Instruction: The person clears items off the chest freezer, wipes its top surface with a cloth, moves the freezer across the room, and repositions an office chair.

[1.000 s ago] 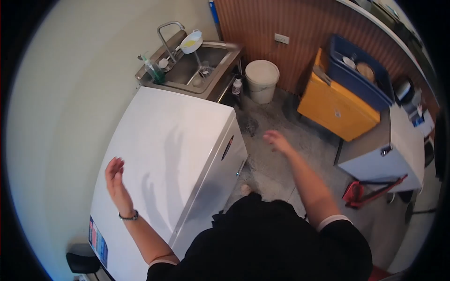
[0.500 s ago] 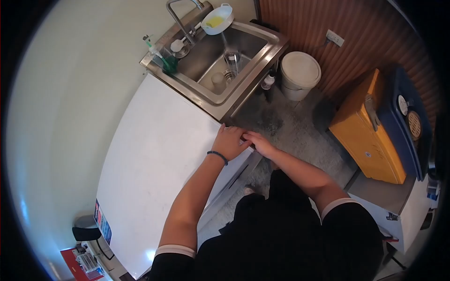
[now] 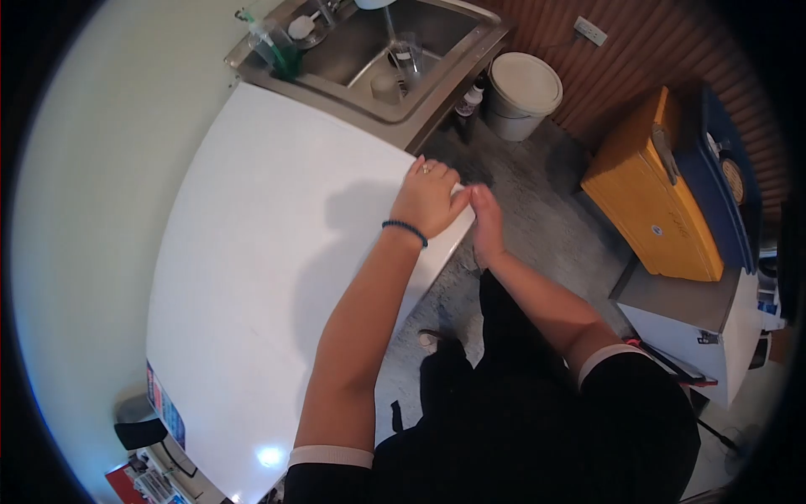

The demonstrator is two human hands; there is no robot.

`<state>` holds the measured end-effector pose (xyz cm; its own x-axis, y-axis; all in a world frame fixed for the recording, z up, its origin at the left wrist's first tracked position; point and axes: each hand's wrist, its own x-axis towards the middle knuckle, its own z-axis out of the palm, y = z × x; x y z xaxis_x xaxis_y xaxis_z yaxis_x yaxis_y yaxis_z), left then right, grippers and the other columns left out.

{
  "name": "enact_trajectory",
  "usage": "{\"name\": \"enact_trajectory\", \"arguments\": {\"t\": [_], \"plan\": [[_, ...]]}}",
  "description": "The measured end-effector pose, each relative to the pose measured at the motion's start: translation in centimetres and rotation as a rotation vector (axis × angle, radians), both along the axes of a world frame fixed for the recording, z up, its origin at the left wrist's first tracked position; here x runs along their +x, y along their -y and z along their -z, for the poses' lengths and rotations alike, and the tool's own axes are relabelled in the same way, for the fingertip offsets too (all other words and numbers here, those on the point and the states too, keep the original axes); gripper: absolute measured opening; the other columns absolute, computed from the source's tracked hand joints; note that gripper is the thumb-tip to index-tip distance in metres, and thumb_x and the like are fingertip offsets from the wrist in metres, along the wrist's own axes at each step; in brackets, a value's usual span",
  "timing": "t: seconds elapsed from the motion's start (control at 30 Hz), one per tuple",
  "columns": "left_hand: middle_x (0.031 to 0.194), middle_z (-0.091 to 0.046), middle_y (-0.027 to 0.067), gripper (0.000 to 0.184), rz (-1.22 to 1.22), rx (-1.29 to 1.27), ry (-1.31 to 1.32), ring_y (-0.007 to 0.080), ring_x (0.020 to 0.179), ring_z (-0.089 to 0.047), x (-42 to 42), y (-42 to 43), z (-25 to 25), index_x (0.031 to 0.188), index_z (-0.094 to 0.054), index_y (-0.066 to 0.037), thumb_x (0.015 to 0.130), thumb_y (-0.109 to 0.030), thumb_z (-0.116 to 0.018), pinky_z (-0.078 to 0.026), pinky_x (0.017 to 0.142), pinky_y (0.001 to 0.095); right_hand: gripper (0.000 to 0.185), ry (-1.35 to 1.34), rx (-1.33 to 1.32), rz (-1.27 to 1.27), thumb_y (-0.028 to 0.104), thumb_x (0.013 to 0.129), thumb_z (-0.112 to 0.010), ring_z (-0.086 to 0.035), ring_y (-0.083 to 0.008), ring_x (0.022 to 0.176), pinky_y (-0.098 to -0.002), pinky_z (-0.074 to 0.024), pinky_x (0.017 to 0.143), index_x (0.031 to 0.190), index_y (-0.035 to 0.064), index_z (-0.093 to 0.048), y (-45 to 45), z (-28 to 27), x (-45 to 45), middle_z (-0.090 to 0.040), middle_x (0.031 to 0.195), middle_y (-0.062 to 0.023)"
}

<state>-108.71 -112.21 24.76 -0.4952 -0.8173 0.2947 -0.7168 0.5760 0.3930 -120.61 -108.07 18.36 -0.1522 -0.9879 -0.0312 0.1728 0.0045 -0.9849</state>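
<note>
A broad white lid point(image 3: 252, 202), like that of a chest freezer, spans the space in front of me. My left hand point(image 3: 430, 197), with a ring and a dark beaded bracelet point(image 3: 405, 233), is closed over its far right corner, the fingers bent over the edge. Just beside it my right hand point(image 3: 487, 220) is closed at the same corner, fingers together and pointing up against the rim. The lid hides part of the right fingertips.
Beyond the lid is a steel sink point(image 3: 395, 126) with clear containers inside and a green soap bottle point(image 3: 281, 55) on its ledge. A lidded white bucket point(image 3: 525, 92) stands on the floor. To the right, a yellow cooler point(image 3: 651, 202) and its blue neighbour point(image 3: 729, 193) sit on a box point(image 3: 672, 298).
The lid's front edge appears raised, and the front panel below has gone from sight. Both hands moved up with the corner; my right hand turned more upright. The view shifted slightly.
</note>
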Motion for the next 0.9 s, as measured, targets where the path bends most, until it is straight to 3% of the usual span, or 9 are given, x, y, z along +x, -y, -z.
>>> {"name": "enact_trajectory", "arguments": {"t": [0.23, 0.57, 0.67, 0.77, 0.83, 0.9], "plan": [[0.082, -0.053, 0.0108, 0.023, -0.005, -0.098, 0.083, 0.0251, 0.089, -0.048, -0.1, -0.5, 0.2, 0.076, -0.055, -0.004, 0.073, -0.024, -0.044, -0.029, 0.09, 0.0395, 0.03, 0.062, -0.012, 0.017, 0.026, 0.082, -0.045, -0.048, -0.0098, 0.078, -0.0223, -0.0377, 0.071, 0.093, -0.0006, -0.055, -0.1, 0.0, -0.1, -0.056, 0.083, -0.0031], [0.081, -0.051, 0.012, 0.017, 0.041, 0.02, 0.026, 0.0284, 0.088, -0.046, -0.2, -0.1, -0.8, 0.077, -0.051, -0.004, 0.069, -0.017, -0.045, -0.028, 0.088, 0.0436, 0.025, 0.044, 0.023, 0.019, 0.022, 0.082, -0.047, -0.048, -0.0088, 0.076, -0.0212, -0.0373, 0.069, 0.091, 0.0001, -0.055, 0.0, -0.7, -0.7, -0.054, 0.079, -0.0021], [0.081, -0.051, 0.012, 0.016, 0.026, 0.091, 0.054, 0.0286, 0.087, -0.046, -0.5, 0.2, -1.6, 0.076, -0.051, -0.004, 0.068, -0.017, -0.045, -0.029, 0.088, 0.0429, 0.022, 0.026, 0.094, -0.075, 0.02, 0.081, -0.047, -0.046, -0.0088, 0.079, -0.0214, -0.0359, 0.073, 0.091, 0.0014, -0.054, -0.4, -1.5, -1.0, -0.054, 0.083, -0.003], [0.082, -0.051, 0.0119, 0.017, 0.033, 0.138, 0.109, 0.0276, 0.088, -0.046, -0.4, 0.7, -1.3, 0.078, -0.052, -0.005, 0.069, -0.018, -0.045, -0.028, 0.088, 0.0408, 0.021, 0.206, 0.052, -0.125, 0.02, 0.082, -0.046, -0.044, -0.0101, 0.088, -0.0232, -0.0335, 0.079, 0.093, 0.0027, -0.051, 0.1, 0.1, -1.1, -0.051, 0.093, -0.0049], [0.082, -0.051, 0.0113, 0.017, 0.01, 0.15, 0.117, 0.0267, 0.088, -0.046, -0.7, 0.8, -1.7, 0.079, -0.053, -0.006, 0.07, -0.017, -0.045, -0.028, 0.088, 0.0393, 0.022, -0.053, -0.019, -0.288, 0.022, 0.083, -0.045, -0.041, -0.0127, 0.094, -0.0254, -0.0315, 0.083, 0.096, 0.0036, -0.048, 0.9, 0.8, -2.2, -0.047, 0.102, -0.0066], [0.083, -0.051, 0.0106, 0.016, 0.002, 0.154, 0.122, 0.026, 0.088, -0.046, -0.9, 1.1, -2.2, 0.08, -0.054, -0.007, 0.07, -0.016, -0.046, -0.028, 0.088, 0.0386, 0.023, 0.002, 0.054, -0.409, 0.023, 0.083, -0.045, -0.042, -0.0143, 0.094, -0.0261, -0.0315, 0.084, 0.096, 0.0042, -0.047, 2.7, -0.4, -3.7, -0.046, 0.102, -0.0067]]}}
